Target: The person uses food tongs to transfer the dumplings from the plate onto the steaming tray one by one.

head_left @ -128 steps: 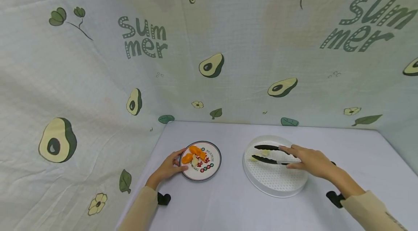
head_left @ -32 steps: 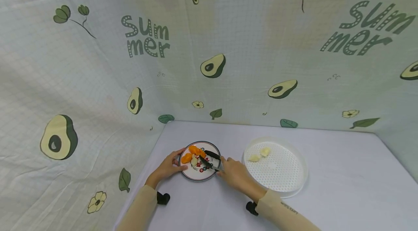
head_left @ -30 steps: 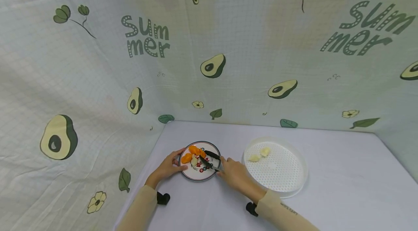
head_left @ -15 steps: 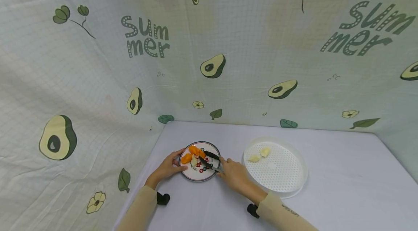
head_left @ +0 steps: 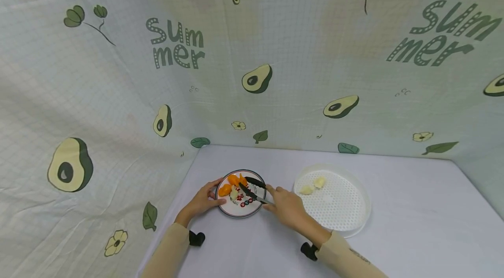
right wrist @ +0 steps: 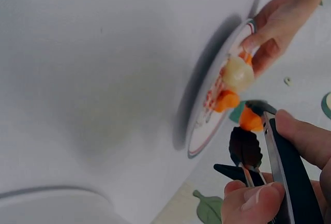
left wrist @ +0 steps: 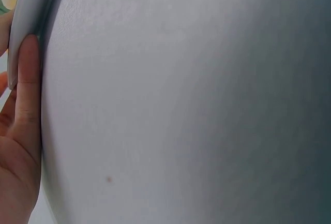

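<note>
My left hand (head_left: 202, 201) holds the left edge of a white plate (head_left: 239, 212) with a dark rim and red print, thumb on top. In the left wrist view a finger (left wrist: 28, 87) lies along the plate's underside. Orange pieces (head_left: 225, 190) and a pale yellow piece (head_left: 234, 193) lie on the plate's left half. My right hand (head_left: 289, 209) grips black-and-silver tongs (head_left: 248, 191) reaching over the plate from the right. In the right wrist view, an orange piece (right wrist: 250, 120) shows between the tongs' dark tips.
Right of the plate is a round white tray (head_left: 338, 203) with a dimpled base, holding two pale yellow pieces (head_left: 319, 182). Both are on a white table (head_left: 409, 208). A printed cloth (head_left: 291, 42) hangs behind and on the left.
The right hand came with the tongs from the tray to the plate, leaving two pale yellow pieces there. Just now the tongs rise slightly with an orange piece. The left hand stays.
</note>
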Available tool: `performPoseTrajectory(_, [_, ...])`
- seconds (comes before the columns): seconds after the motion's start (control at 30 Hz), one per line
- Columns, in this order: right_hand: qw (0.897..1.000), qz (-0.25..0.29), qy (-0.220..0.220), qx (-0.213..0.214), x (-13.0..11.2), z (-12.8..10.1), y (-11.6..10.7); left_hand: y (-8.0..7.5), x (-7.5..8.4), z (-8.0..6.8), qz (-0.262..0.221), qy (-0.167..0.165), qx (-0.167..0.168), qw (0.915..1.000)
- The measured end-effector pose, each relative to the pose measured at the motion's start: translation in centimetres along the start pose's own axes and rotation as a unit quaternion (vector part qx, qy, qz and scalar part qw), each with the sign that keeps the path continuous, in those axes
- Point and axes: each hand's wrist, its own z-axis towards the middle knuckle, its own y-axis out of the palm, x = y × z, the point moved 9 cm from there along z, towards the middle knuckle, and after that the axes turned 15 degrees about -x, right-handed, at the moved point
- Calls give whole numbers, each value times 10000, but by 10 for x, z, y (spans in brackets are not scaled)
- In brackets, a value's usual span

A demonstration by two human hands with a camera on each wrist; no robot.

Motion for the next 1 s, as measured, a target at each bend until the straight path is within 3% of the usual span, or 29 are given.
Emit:
performPoseTrajectory(0.47, [9995, -137, -163, 233, 1, -28, -23, 0, -1, -1, -19, -40, 33, 10000])
performPoseTrajectory(1.0, [9994, 47, 86, 329, 29, -76, -40, 2, 3, -4, -8, 13, 34, 10000])
